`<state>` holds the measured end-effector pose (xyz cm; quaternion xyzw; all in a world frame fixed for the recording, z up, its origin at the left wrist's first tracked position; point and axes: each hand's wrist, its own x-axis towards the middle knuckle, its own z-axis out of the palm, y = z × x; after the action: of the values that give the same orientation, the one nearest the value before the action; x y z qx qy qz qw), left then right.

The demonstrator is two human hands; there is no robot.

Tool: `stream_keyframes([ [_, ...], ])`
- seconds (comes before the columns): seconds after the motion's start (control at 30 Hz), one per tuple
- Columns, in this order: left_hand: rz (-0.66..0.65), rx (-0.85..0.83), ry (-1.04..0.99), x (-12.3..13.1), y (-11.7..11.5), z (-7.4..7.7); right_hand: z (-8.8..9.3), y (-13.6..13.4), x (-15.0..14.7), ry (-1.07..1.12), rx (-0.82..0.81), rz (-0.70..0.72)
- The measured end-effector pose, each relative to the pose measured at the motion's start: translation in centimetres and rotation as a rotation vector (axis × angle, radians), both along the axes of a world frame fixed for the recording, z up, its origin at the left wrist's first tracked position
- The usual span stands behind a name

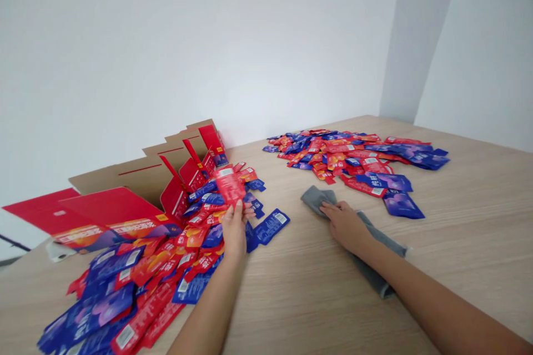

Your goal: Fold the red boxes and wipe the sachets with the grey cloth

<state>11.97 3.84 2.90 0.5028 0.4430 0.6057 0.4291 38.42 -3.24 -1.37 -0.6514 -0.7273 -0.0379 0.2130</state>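
My left hand (235, 228) is closed on the lower end of a red foil pouch (229, 185) with a white barcode label. It holds the pouch above a heap of red and blue pouches (210, 216) on the left of the table. A loose blue pouch (271, 226) lies just right of that hand. My right hand (345, 224) grips a folded grey cloth (315, 198) lying on the tabletop. Part of the cloth is hidden under the hand and forearm.
Open red cardboard boxes (125, 206) stand in a row at the left, behind the near heap. A second heap of red and blue pouches (337, 155) spreads over the far right of the wooden table (466, 222). A white wall (266, 39) rises behind the table.
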Motion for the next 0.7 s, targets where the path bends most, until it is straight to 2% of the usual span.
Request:
stream_keyframes([
  [0.03,-0.007,-0.018,0.014,0.3,0.1,-0.3,0.1,-0.1,-0.3,-0.002,-0.014,-0.002],
  [0.1,-0.114,-0.039,0.25,1.3,-0.3,-1.3,0.3,-0.1,-0.7,-0.01,-0.053,-0.012],
  [0.17,-0.279,0.066,0.653,2.6,-0.8,-2.5,0.7,-0.2,-0.9,-0.012,-0.077,-0.017],
  [0.23,-0.417,0.249,1.065,3.5,-0.7,-3.3,1.1,-0.3,-0.9,-0.016,-0.093,-0.024],
  [0.3,-0.413,0.35,1.379,3.7,0.5,-3.3,1.4,-0.5,-1.0,-0.018,-0.115,-0.033],
  [0.37,-0.25,0.302,1.591,3.8,2.6,-2.7,1.8,-0.6,-1.2,-0.017,-0.146,-0.044],
  [0.43,-0.079,0.229,1.702,4.6,4.8,-1.6,2.1,-0.7,-1.6,-0.014,-0.176,-0.057],
  [0.5,-0.045,0.266,1.703,6.8,6.4,-0.5,2.4,-0.7,-2.0,-0.013,-0.187,-0.076],
  [0.6,-0.223,0.413,1.553,12.9,7.1,0.5,2.6,-0.6,-2.8,-0.009,-0.191,-0.063],
  [0.7,-0.441,0.43,1.477,19.9,7.2,0.2,2.6,-0.8,-3.5,0.012,-0.195,0.078],
])
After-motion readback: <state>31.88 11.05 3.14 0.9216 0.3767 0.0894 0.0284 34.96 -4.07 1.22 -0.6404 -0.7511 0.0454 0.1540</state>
